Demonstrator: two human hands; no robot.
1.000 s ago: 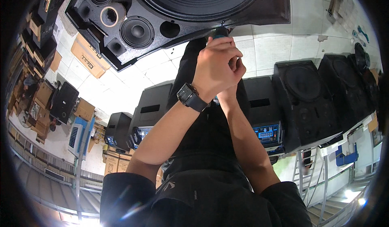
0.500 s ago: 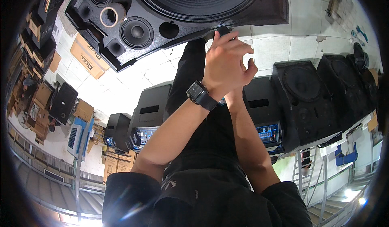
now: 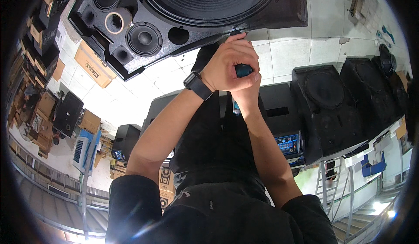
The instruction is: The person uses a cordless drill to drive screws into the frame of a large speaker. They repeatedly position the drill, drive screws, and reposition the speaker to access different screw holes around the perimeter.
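A large black speaker cabinet (image 3: 279, 19) lies at the top of the view, its big cone (image 3: 209, 2) and smaller drivers facing up. At its near edge I hold what looks like a cordless drill (image 3: 243, 70), teal and black, its front end against the cabinet's edge. My left hand (image 3: 227, 61), with a black watch on the wrist, is curled over the top of the drill, thumb round its back. Beneath it, my right hand (image 3: 247, 96) closes round the handle; most of its fingers are hidden. A teal part (image 3: 236, 108) shows below.
A tape roll (image 3: 115, 22) rests on the cabinet, and a flat cardboard box (image 3: 94, 65) lies beside it. Black speakers (image 3: 325, 109) stand in a row on the right. A stepladder (image 3: 325, 187) is at lower right, a blue-and-white air cooler (image 3: 83, 150) at left.
My left hand, raised with fingers loosely bent above the tool, has come down and closed over the drill's top. Its forearm has swung left. The right hand stays about where it was.
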